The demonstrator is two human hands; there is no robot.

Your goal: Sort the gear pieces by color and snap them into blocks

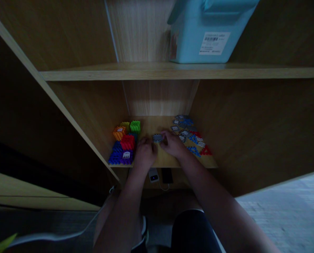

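Note:
A grey toothed plastic building tile lies on the lower shelf between my two hands. The fingers of my right hand pinch its right edge. My left hand rests on the shelf just left of the tile, fingers curled; whether it holds anything is hidden. Close by on the left stand assembled cubes of such tiles: a red cube, an orange cube, a green cube and blue-purple ones. Loose flat tiles in grey, blue and red are spread to the right of my right hand.
Above, a wooden shelf board carries a light blue bin with a label. Under the lower shelf sit a white device with a small light and a black flat device with a cable. Cabinet walls close both sides.

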